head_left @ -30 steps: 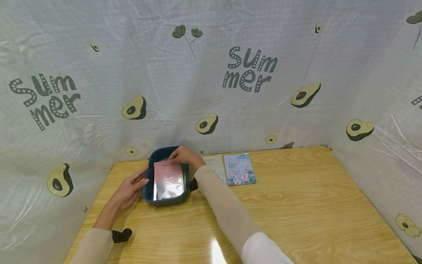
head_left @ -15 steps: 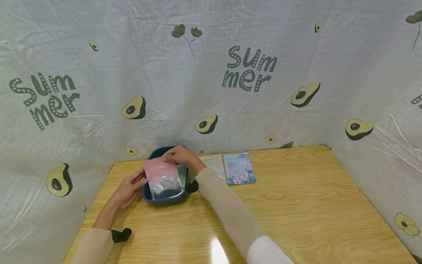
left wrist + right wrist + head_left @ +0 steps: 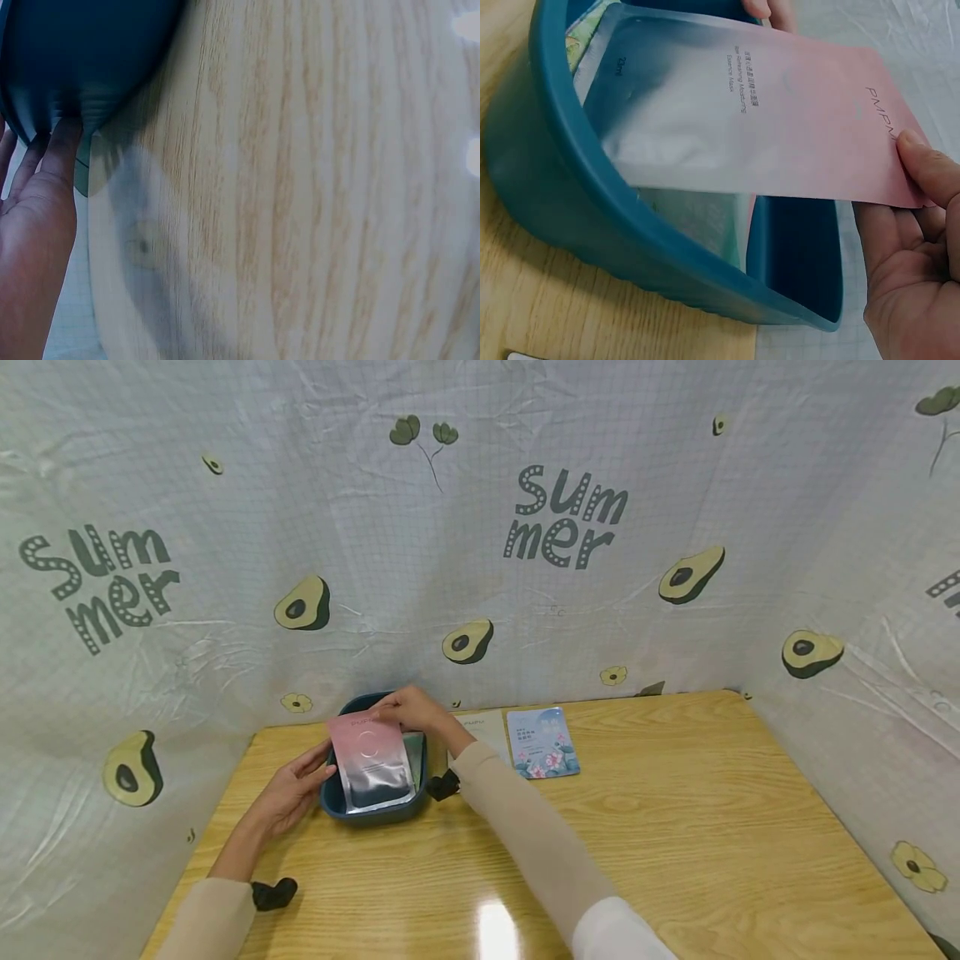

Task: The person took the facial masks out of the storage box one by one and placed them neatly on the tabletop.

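Observation:
A pink-and-silver face mask packet [image 3: 371, 760] leans partly inside a dark blue plastic bin [image 3: 378, 817]. My right hand [image 3: 412, 708] pinches its pink top edge, thumb on the printed face and fingers behind, as the right wrist view [image 3: 922, 217] shows. The packet's lower end rests within the bin, tilted toward the left. My left hand [image 3: 288, 795] holds the bin's left side, fingers along the outer wall [image 3: 56, 161] and thumb at the rim. Under the pink packet, a green packet [image 3: 415, 758] shows inside the bin; the rest of the contents is hidden.
Right of the bin, a cream packet [image 3: 483, 732] lies partly behind my right forearm. Beside it is a light blue floral mask packet [image 3: 543, 743]. The wooden table [image 3: 660, 827] meets a patterned white sheet [image 3: 390, 527] at the back and sides.
The pink packet's top has shifted left and up over the bin's left rim, pinched by my right hand, uncovering more of the green packet. My left hand has stayed at the bin's side.

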`<state>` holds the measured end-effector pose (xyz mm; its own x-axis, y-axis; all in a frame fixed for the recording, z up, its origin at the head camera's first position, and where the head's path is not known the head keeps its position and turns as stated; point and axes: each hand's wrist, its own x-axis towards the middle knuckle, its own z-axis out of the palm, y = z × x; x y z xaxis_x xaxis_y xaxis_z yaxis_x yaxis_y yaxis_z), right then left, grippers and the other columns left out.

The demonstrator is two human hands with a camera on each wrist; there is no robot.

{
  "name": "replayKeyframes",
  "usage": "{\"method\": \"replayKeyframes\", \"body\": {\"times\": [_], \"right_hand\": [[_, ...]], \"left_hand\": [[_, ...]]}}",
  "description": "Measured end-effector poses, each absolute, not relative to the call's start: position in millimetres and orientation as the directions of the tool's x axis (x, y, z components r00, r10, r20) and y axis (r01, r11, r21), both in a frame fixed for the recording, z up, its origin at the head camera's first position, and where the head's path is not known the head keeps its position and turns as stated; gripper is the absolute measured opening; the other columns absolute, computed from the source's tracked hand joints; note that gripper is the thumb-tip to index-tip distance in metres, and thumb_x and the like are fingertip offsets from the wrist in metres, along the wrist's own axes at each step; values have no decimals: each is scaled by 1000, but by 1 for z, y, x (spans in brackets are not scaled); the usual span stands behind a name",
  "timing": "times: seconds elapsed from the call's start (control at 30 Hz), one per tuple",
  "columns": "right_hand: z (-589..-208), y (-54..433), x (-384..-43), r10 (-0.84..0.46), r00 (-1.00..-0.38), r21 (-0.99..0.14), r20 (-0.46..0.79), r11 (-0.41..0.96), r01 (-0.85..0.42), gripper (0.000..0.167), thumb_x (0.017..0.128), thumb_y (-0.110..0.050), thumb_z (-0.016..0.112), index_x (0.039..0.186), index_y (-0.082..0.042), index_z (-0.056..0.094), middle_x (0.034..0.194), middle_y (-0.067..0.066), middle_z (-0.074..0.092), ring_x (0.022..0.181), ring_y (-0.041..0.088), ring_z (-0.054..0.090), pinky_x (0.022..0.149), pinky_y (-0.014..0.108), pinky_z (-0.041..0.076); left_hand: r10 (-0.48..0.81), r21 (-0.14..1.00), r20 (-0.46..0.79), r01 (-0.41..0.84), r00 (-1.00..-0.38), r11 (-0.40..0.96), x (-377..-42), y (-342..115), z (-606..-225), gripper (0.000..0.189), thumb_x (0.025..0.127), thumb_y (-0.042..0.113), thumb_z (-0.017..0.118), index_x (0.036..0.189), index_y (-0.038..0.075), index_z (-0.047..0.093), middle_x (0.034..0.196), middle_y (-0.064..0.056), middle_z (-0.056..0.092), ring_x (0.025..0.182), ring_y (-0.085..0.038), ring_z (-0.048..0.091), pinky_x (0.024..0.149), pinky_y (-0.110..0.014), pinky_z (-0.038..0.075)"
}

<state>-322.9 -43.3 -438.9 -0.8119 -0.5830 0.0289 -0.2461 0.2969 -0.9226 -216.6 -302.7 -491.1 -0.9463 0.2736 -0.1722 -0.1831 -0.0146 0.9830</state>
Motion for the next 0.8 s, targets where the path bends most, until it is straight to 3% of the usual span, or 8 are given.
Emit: {"method": "replayKeyframes", "body": {"times": [0.13,0.53,0.8], "right_hand": [[-438,-39,-323,-588,-807,-917,53,292,-273,20,98,-20,70,112,-9,80,88,-2,76,68,5,61,61,20,55],[-437,-29,-320,-575,-817,-965,53,181,-189,23,98,-14,70,116,-2,77,96,7,77,71,7,63,64,23,58],[-433,-26,-320,-588,-804,-956,88,176,-233,24,99,-18,68,117,-5,77,94,5,77,71,8,65,65,25,59]], "left_hand": [[289,984,-152,-173,-945,-48,-217,-302,-491,76,106,8,54,163,2,4,169,-21,-2,117,10,51,99,-17,49],[325,985,-123,-155,-938,-74,-217,-302,-493,73,107,6,50,163,6,3,168,-24,-3,121,9,53,103,-20,47],[322,985,-123,-154,-939,-72,-217,-301,-492,72,107,6,49,163,5,3,168,-24,-2,122,7,53,106,-24,45]]}}
